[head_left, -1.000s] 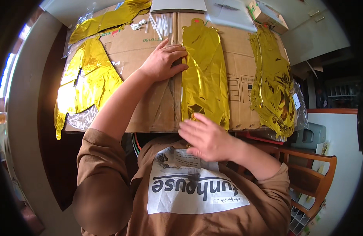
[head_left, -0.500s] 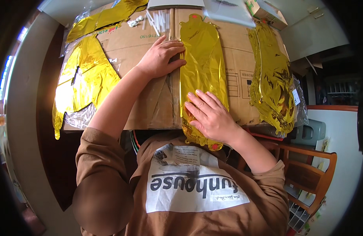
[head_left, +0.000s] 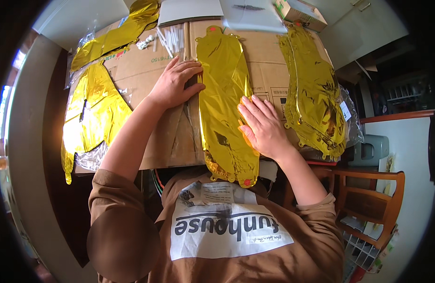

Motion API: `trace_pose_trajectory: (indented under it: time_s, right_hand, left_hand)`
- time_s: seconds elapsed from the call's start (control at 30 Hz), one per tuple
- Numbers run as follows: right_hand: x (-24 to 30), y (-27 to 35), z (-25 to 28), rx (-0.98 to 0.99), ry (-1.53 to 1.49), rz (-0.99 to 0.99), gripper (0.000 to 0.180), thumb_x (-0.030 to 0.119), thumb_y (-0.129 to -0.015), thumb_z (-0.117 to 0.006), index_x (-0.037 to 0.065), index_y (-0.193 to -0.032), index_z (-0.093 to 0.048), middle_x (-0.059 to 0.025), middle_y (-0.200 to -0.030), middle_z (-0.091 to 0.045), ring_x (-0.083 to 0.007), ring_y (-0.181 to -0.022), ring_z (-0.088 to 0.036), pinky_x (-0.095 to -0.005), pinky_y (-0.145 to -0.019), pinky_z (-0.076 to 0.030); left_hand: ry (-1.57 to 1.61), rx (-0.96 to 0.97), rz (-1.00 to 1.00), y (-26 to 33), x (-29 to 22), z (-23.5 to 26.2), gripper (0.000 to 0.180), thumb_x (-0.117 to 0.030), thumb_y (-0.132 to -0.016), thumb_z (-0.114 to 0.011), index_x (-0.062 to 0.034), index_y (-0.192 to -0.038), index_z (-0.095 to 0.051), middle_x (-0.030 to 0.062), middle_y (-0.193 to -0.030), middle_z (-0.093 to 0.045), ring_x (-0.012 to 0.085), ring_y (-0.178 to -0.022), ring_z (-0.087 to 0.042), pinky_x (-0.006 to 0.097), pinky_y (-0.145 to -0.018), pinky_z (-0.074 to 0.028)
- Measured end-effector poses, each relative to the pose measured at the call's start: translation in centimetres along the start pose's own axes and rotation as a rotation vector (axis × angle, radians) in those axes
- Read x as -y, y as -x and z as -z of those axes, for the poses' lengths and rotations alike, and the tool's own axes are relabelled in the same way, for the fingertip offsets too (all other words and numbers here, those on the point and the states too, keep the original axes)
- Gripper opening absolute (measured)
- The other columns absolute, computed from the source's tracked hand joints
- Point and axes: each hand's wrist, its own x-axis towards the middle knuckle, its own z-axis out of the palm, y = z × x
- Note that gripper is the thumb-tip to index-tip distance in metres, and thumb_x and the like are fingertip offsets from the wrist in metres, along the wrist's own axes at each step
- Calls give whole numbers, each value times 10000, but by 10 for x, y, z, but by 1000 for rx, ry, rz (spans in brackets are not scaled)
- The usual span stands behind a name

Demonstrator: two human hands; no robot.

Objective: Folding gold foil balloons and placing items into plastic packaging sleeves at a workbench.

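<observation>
A long flat gold foil balloon [head_left: 221, 94] lies lengthwise on a cardboard sheet [head_left: 172, 127], its near end hanging past the cardboard's front edge toward my shirt. Red marks show at both of its ends. My left hand [head_left: 176, 84] rests on the cardboard with fingertips at the balloon's left edge, fingers stretched. On the right edge my right hand [head_left: 263, 125] lies with its fingers extended and palm down, and the foil by it is creased. Neither hand grips anything that I can see.
Other gold foil balloons lie at the left [head_left: 92, 108], the far left [head_left: 116, 40] and the right [head_left: 314, 89]. Clear straws [head_left: 172, 40] and small white pieces [head_left: 144, 43] sit beyond my left hand. A small box [head_left: 301, 14] stands far right; a wooden chair [head_left: 368, 198] is near right.
My right hand has slid outward from the balloon's surface to its right edge. My left hand stays at the left edge. The whole view has shifted slightly.
</observation>
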Motion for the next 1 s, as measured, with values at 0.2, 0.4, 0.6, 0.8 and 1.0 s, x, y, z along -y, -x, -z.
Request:
trace_pose_trajectory:
  time_s: [0.2,0.4,0.6,0.8,1.0]
  right_hand:
    - [1,-2,3,4,-11,4,519,292,-980,-635,32,-1423,-562,-128,-1541,-490,-335,-1444,-412,-488,-1209,-289]
    - [-5,-13,15,24,-81,16,495,321,-932,-686,25,-1325,-630,-142,-1458,-549,-338,-1365,-470,-487,-1181,-322]
    - [-31,-68,43,69,-265,23,357,345,-857,-768,68,-1081,-748,-104,-1170,-720,-296,-1114,-648,-462,-1085,-428]
    - [-91,-257,16,-27,-127,9,335,277,-956,-638,23,-1168,-694,-175,-1190,-689,-358,-1098,-662,-447,-971,-518]
    - [-95,-359,-64,-129,342,33,353,233,-976,-585,-16,-1219,-639,-213,-1301,-640,-352,-1174,-647,-486,-995,-523]
  left_hand:
    - [-8,69,4,3,-12,10,757,-502,-815,-769,-96,-1408,-531,154,-1440,-531,322,-1401,-463,572,-1231,-232]
    - [9,-91,-108,31,-61,18,610,-360,-776,-822,-92,-1281,-611,169,-1337,-550,368,-1281,-534,566,-1160,-367]
    - [153,-2,-129,47,-73,10,503,-310,-819,-796,-70,-1233,-641,134,-1229,-595,328,-1223,-569,538,-1131,-384]
    - [154,0,-93,49,-71,10,506,-327,-827,-784,-69,-1236,-634,132,-1232,-594,317,-1244,-556,524,-1152,-362]
    - [171,-13,-83,49,-71,8,494,-348,-855,-769,-53,-1230,-638,136,-1248,-605,313,-1252,-557,509,-1166,-357]
